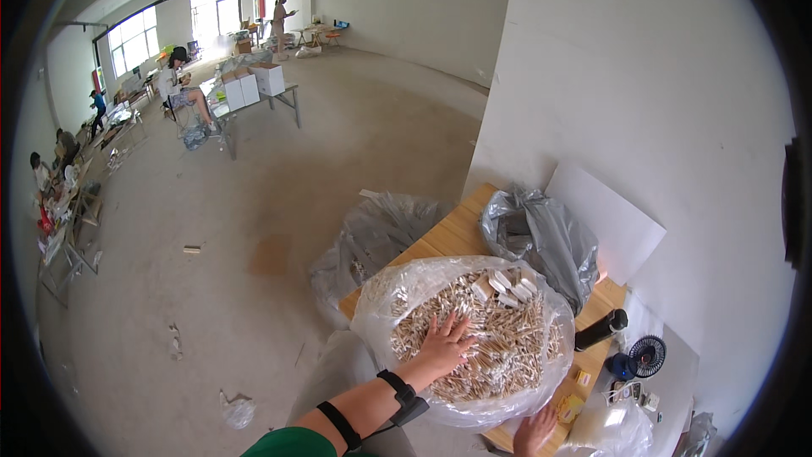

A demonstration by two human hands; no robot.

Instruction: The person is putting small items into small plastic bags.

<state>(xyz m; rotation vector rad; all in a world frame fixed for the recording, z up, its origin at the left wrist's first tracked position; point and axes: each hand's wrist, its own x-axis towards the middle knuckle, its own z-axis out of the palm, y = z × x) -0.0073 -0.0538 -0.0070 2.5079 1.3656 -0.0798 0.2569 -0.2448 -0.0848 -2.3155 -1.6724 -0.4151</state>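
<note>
"While the left hand [446,347] lies on the sticks [499,347], how is its grip?"

"Wide: palm down, fingers spread, with nothing visibly clasped. The sticks fill the bag [372,313], which sits on the counter [448,237] with its mouth gaping."

"And the right hand [535,432]?"

"Low in view, partly cut off by the lower edge, just beside the bag. I cannot tell whether its grip holds anything."

"How would you work the sticks from there?"

"With a light, flat palm, I think. Pressing hard could snap thin sticks or push some over the rim. A gentle sideways sweep with loose fingers should spread them without tangling."

"What about the white pieces [524,289]?"

"They lie on top toward the far side, past the fingertips. I'd leave them out of the sweep, so they don't sink among the loose sticks."

"Anything to watch around the bag?"

"Its film looks thin and slack, so the right hand could steady that side by a fold. The flask [602,330] is just to the right, and a bulge there might knock it."
</note>
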